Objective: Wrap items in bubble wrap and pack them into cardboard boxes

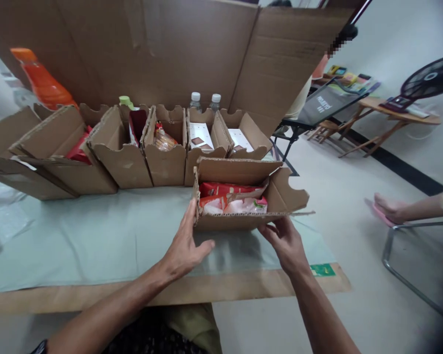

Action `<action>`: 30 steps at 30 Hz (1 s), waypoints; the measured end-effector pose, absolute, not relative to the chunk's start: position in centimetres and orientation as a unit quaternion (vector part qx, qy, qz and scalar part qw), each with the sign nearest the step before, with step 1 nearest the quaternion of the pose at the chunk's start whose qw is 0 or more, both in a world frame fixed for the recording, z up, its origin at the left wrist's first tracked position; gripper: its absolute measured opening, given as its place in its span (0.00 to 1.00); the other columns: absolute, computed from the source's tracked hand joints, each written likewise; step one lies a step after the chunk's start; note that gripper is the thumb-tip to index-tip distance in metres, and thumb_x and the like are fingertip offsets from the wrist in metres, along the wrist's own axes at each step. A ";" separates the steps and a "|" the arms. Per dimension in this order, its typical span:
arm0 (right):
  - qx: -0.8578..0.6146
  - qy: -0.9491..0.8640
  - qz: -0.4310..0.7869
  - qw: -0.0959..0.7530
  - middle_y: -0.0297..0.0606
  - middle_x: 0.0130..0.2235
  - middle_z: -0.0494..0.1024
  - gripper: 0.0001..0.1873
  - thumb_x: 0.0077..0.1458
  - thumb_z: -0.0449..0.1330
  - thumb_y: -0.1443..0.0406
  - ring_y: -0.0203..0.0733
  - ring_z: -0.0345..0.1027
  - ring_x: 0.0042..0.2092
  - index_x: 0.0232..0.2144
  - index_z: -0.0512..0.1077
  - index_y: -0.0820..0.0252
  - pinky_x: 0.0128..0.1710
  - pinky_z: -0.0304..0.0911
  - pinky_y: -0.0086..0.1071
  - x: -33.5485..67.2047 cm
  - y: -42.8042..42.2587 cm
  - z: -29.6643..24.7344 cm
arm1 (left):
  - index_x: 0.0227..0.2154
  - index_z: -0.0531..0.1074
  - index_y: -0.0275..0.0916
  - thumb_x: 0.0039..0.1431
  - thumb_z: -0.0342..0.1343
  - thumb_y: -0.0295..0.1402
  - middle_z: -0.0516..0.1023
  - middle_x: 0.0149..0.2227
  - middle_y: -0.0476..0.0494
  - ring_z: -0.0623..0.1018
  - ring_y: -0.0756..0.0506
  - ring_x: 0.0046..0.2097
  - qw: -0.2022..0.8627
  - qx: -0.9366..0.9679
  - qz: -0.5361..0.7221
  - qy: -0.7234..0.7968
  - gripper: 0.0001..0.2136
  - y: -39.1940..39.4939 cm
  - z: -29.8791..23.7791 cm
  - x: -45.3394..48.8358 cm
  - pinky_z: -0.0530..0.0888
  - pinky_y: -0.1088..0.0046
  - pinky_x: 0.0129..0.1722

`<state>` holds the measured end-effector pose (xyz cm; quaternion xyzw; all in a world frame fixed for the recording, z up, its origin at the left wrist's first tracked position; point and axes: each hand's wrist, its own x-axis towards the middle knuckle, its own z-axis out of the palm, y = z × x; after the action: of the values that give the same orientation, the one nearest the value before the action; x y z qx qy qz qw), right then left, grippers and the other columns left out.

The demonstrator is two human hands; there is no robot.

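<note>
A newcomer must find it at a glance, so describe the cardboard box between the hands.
Start at the pale green cloth and the row of open boxes along its far side. In front of the row's right end, the box is between the left hand and right hand, with red and pink packets inside. Unlike its neighbours, its long side faces the wearer.

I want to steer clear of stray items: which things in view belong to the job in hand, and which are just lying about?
With the job, it seems:
front cardboard box, between the left hand and right hand
red packet and pink-and-white packet inside it
row of cardboard boxes behind, probably

Apart from it, apparently:
black fan
wooden stand
gray folding chair
</note>
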<state>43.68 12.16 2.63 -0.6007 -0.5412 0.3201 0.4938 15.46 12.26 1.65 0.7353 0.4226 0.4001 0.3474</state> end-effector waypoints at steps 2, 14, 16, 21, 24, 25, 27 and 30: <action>-0.606 -0.553 0.306 0.483 0.42 0.51 0.80 0.24 0.55 0.69 0.49 0.50 0.74 0.51 0.48 0.73 0.52 0.52 0.71 0.45 42.5 10.1 2.2 | 0.73 0.46 0.43 0.61 0.59 0.34 0.68 0.65 0.31 0.67 0.31 0.69 0.406 0.677 0.417 0.451 0.40 9.9 1.8 13.7 0.65 0.41 0.68; -0.624 -0.574 0.290 0.444 0.42 0.43 0.83 0.22 0.54 0.68 0.47 0.53 0.76 0.46 0.43 0.75 0.53 0.47 0.71 0.46 37.1 6.4 2.8 | 0.68 0.58 0.42 0.60 0.60 0.35 0.67 0.66 0.34 0.66 0.32 0.70 0.444 0.587 0.437 0.517 0.34 4.4 2.3 9.2 0.62 0.43 0.70; -0.621 -0.571 0.285 0.454 0.42 0.43 0.82 0.21 0.54 0.68 0.48 0.54 0.76 0.47 0.42 0.75 0.54 0.48 0.72 0.46 36.9 5.7 2.7 | 0.68 0.58 0.42 0.60 0.60 0.35 0.68 0.66 0.35 0.65 0.33 0.70 0.427 0.591 0.439 0.524 0.34 3.9 2.1 9.0 0.62 0.44 0.70; -0.608 -0.574 0.278 0.474 0.42 0.38 0.81 0.17 0.56 0.68 0.51 0.55 0.75 0.45 0.40 0.76 0.54 0.45 0.73 0.45 35.4 4.9 3.1 | 0.58 0.68 0.41 0.59 0.62 0.38 0.78 0.54 0.37 0.76 0.34 0.60 0.404 0.588 0.424 0.558 0.24 2.7 2.1 7.3 0.70 0.47 0.65; -0.580 -0.594 0.285 0.478 0.40 0.42 0.81 0.18 0.55 0.69 0.52 0.51 0.75 0.45 0.43 0.76 0.54 0.46 0.72 0.43 34.6 6.9 4.4 | 0.53 0.71 0.40 0.60 0.62 0.39 0.79 0.50 0.39 0.79 0.37 0.53 0.381 0.581 0.434 0.573 0.20 4.5 3.7 6.7 0.74 0.51 0.60; -0.568 -0.595 0.287 0.490 0.40 0.44 0.81 0.18 0.55 0.69 0.52 0.50 0.75 0.46 0.45 0.75 0.53 0.47 0.72 0.43 34.7 7.9 5.0 | 0.54 0.70 0.40 0.59 0.63 0.39 0.78 0.52 0.39 0.79 0.38 0.54 0.372 0.588 0.447 0.562 0.21 5.7 4.5 7.0 0.74 0.51 0.60; -0.552 -0.576 0.281 0.533 0.39 0.47 0.80 0.20 0.55 0.69 0.53 0.48 0.74 0.48 0.47 0.74 0.53 0.49 0.71 0.42 35.5 9.3 6.1 | 0.60 0.67 0.42 0.58 0.63 0.38 0.75 0.58 0.38 0.76 0.37 0.58 0.365 0.616 0.474 0.513 0.27 8.4 6.0 8.6 0.72 0.51 0.62; -0.570 -0.514 0.229 0.599 0.39 0.49 0.79 0.23 0.54 0.70 0.54 0.49 0.73 0.52 0.49 0.74 0.53 0.51 0.69 0.42 37.7 8.7 7.1 | 0.67 0.59 0.43 0.56 0.63 0.35 0.69 0.65 0.36 0.69 0.33 0.67 0.381 0.661 0.488 0.423 0.36 11.0 7.2 12.0 0.67 0.46 0.67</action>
<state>37.69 8.68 7.05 -0.5701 -0.5138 0.2293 0.5986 12.04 10.96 7.21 0.6613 0.4226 0.4885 0.3814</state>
